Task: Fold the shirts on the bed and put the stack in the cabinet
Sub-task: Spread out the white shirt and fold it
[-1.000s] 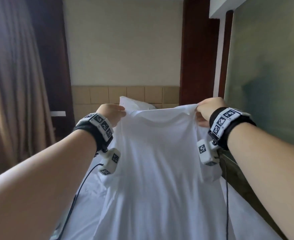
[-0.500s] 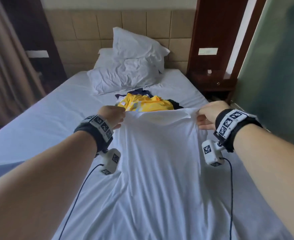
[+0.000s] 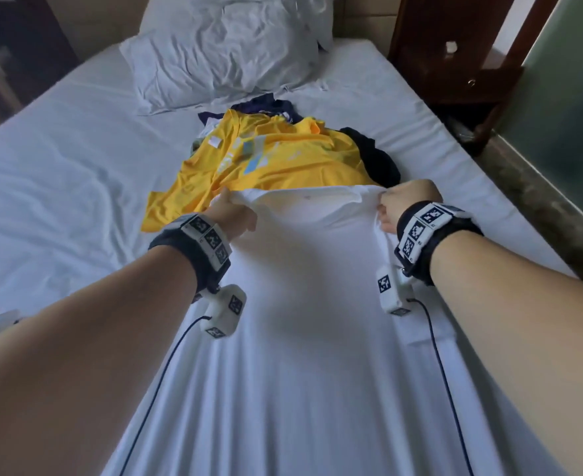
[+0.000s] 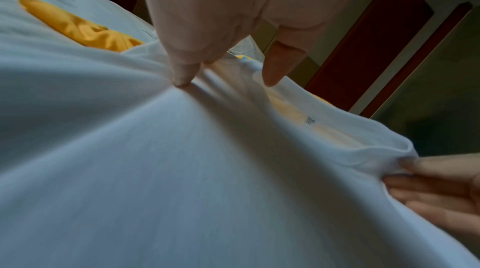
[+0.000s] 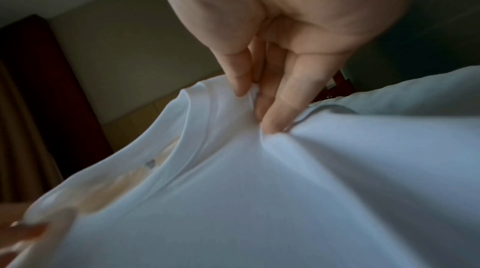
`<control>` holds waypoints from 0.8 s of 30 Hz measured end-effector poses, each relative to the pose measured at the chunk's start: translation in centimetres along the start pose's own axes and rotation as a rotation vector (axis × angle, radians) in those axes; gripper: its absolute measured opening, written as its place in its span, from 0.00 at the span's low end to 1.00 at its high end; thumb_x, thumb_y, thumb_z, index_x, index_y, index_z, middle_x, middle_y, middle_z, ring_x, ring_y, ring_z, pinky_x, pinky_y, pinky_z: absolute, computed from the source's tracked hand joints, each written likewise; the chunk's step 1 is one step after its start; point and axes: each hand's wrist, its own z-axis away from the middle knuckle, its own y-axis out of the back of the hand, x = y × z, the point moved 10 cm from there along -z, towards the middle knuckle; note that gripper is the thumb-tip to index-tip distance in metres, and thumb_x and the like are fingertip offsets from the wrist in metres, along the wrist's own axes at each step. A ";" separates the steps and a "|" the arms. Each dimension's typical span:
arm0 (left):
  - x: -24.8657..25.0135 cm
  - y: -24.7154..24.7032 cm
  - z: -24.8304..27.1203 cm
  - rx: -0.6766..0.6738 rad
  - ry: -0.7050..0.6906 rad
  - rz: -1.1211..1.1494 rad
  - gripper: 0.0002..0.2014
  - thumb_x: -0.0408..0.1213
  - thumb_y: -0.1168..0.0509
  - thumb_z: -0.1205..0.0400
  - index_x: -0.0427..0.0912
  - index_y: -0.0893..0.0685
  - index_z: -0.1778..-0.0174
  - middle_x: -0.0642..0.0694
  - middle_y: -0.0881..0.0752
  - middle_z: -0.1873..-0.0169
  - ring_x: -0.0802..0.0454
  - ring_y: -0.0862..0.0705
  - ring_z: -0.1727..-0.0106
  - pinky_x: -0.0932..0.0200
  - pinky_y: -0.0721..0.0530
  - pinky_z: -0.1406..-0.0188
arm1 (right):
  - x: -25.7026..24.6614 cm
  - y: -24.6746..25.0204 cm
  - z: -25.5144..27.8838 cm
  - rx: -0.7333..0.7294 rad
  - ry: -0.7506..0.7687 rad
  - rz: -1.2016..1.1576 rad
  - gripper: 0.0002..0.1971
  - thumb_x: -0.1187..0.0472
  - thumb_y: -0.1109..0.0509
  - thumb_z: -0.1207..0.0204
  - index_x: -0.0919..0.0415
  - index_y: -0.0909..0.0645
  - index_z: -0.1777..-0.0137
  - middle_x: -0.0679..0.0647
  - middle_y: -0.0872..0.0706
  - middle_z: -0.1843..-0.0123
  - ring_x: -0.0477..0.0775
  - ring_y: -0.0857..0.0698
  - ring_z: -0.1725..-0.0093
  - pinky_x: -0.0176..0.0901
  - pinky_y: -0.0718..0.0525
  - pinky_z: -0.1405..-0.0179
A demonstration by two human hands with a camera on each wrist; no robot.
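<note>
text: none legible | yellow shirt (image 3: 276,159): print blurred | wristbands (image 3: 420,231): square markers only

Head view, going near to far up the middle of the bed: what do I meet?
White shirt, held at its far edge by the left hand and right hand → yellow shirt → dark clothes → pillows.
</note>
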 end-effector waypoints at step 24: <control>-0.7 -1.5 4.8 0.003 -0.125 -0.363 0.15 0.36 0.31 0.17 0.37 0.11 0.36 0.36 0.11 0.39 0.37 0.12 0.37 0.47 0.14 0.36 | 4.1 9.3 4.0 0.069 0.062 0.664 0.14 0.61 0.33 0.18 0.67 0.16 0.38 0.69 0.15 0.35 0.69 0.16 0.37 0.51 0.19 0.44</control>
